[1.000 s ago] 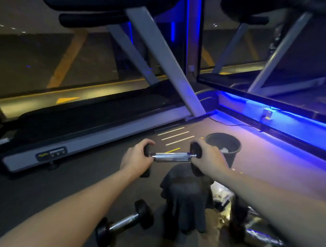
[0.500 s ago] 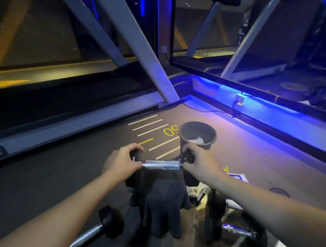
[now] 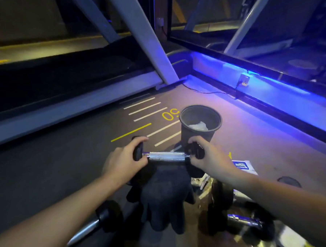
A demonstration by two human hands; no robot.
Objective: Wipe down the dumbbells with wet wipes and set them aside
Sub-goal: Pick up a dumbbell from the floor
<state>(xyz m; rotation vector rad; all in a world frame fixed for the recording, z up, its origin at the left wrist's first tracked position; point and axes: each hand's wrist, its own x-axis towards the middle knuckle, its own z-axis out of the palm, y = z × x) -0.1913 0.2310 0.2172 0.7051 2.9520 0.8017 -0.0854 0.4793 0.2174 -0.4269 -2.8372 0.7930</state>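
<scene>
Gym floor nearer now, left hand [image 3: 122,161] and right hand [image 3: 207,157] still gripping dumbbell [image 3: 167,156].

A dumbbell [image 3: 167,156] is held level above the floor [image 3: 47,167], its chrome handle running left to right. The left hand [image 3: 122,161] curls round the left black head, the right hand [image 3: 209,156] round the right one. A dark cloth [image 3: 166,196] hangs under the handle. Beyond the right hand stands a black bin [image 3: 200,125] with a crumpled white wipe [image 3: 198,125] inside. A wipes packet [image 3: 242,165] lies on the floor to the right. A second dumbbell [image 3: 99,221] lies lower left, a third dumbbell [image 3: 244,221] lower right. A treadmill [image 3: 67,109] runs along the far left, and a blue light strip [image 3: 269,83] glows along the right.
</scene>
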